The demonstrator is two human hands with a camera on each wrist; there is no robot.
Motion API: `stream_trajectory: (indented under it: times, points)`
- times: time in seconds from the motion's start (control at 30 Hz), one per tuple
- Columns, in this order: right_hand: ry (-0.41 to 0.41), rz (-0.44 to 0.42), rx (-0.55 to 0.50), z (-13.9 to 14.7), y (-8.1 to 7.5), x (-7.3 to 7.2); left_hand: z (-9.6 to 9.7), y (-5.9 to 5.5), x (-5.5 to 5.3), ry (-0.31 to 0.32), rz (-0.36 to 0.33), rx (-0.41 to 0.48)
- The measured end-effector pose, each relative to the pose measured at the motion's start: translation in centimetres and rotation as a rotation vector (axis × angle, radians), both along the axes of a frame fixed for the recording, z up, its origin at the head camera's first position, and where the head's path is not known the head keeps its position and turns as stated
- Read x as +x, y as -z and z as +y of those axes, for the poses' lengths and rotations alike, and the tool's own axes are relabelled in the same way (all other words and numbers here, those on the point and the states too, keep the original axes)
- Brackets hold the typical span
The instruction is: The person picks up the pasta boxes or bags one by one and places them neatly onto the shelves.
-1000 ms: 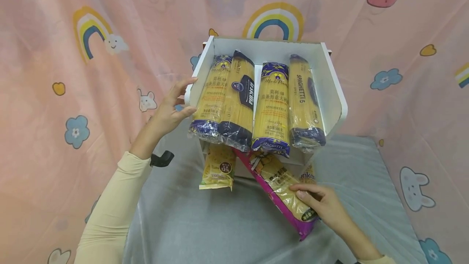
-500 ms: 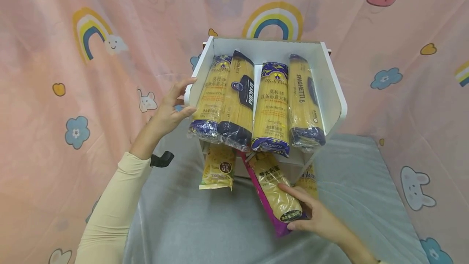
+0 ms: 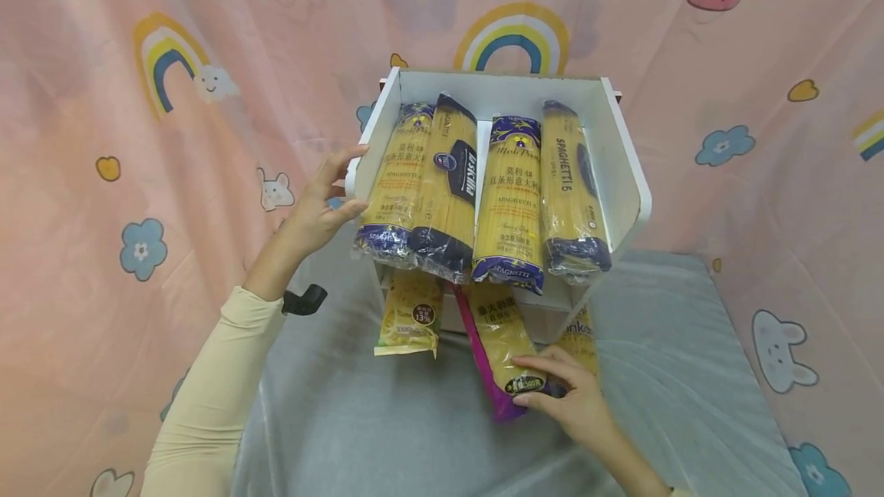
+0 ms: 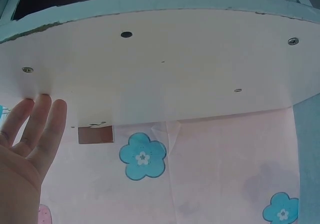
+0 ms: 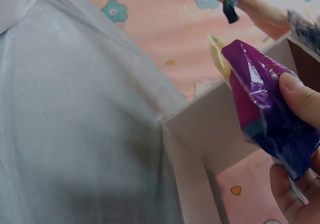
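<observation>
My right hand (image 3: 562, 390) grips the lower end of a yellow spaghetti packet (image 3: 507, 336) with a purple edge, thumb on one side and fingers on the other. The packet's upper end lies under the upper tier of a white shelf (image 3: 625, 175). In the right wrist view its shiny purple end (image 5: 265, 98) shows at the thumb. Up on the left, my left hand (image 3: 318, 209) touches the shelf's side wall near the front corner. Straight fingers (image 4: 47, 126) have their tips against the outer white panel (image 4: 165, 68) in the left wrist view.
Several spaghetti packets (image 3: 511, 202) lie side by side on the upper tier, ends overhanging the front. Below, a yellow noodle packet (image 3: 410, 320) sticks out at left and another yellow packet (image 3: 580, 340) at right. Grey cloth (image 3: 331, 405) covers the table before a pink patterned curtain (image 3: 228, 37).
My right hand has moved left and slightly up, swinging the packet's lower end left and further in under the upper tier. My left hand has stayed at the shelf's side.
</observation>
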State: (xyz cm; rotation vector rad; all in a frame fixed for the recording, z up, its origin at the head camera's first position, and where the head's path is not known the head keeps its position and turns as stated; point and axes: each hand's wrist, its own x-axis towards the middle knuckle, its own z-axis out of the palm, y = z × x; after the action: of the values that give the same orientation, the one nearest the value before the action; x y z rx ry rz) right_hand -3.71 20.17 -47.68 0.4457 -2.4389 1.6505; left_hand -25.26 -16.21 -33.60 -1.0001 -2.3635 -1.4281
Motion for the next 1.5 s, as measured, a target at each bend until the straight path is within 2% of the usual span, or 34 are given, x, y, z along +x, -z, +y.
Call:
stream_trajectory:
  times: [0.23, 0.43, 0.57, 0.7, 1.23, 1.5]
  points:
    - [0.049, 0.056, 0.007, -2.3, -0.1, -0.6, -0.1, 0.0, 0.0, -0.005, -0.014, 0.000]
    - [0.121, -0.074, -0.025, -3.7, -0.8, -1.2, -0.1, 0.1, -0.1, -0.004, 0.013, -0.003]
    - [0.118, -0.138, -0.067, -4.3, -1.0, -1.7, -0.1, 0.2, -0.2, -0.012, 0.015, -0.007]
    - [0.111, -0.166, -0.070, -4.7, -1.0, -2.4, 0.0, 0.2, -0.2, -0.014, 0.016, -0.008]
    - [0.053, -0.152, 0.005, -5.8, -0.4, -4.8, 0.0, 0.3, -0.2, -0.002, 0.003, 0.000]
    - [0.068, -0.177, 0.046, -6.0, -0.6, -5.5, 0.1, 0.3, -0.1, -0.008, -0.001, 0.007]
